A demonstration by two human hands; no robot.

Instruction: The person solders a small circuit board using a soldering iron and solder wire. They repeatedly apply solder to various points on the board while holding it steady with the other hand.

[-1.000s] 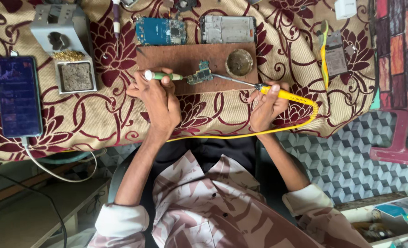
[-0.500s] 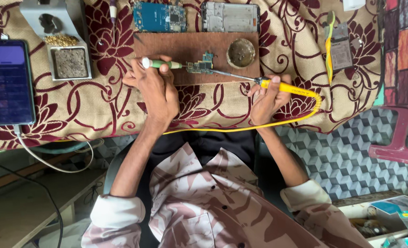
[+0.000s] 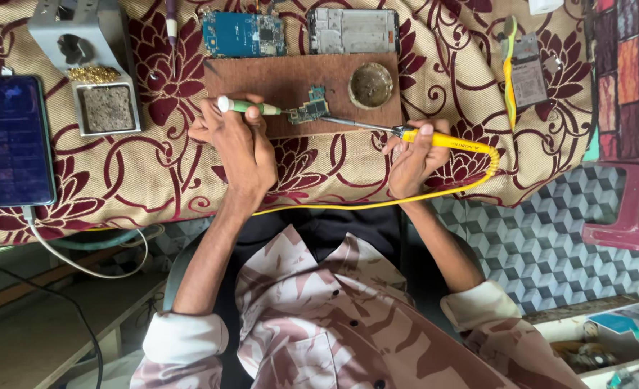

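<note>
My left hand (image 3: 236,137) grips a green-handled tool (image 3: 244,107) whose tip presses on a small circuit board (image 3: 310,109). The board lies on a brown wooden block (image 3: 290,75). My right hand (image 3: 414,155) holds a yellow soldering iron (image 3: 442,139); its metal tip reaches left to the small board's lower edge. The iron's yellow cord (image 3: 406,202) loops back under my wrists.
A round flux tin (image 3: 370,84) sits on the block. Beyond it lie a blue circuit board (image 3: 244,34) and a phone frame (image 3: 353,31). An iron stand with sponge (image 3: 92,68) and a charging phone (image 3: 15,140) are left; a battery (image 3: 527,70) right.
The view has shifted slightly, so the table sits a little higher in frame. Both hands stay on their tools at the small board with hardly any movement.
</note>
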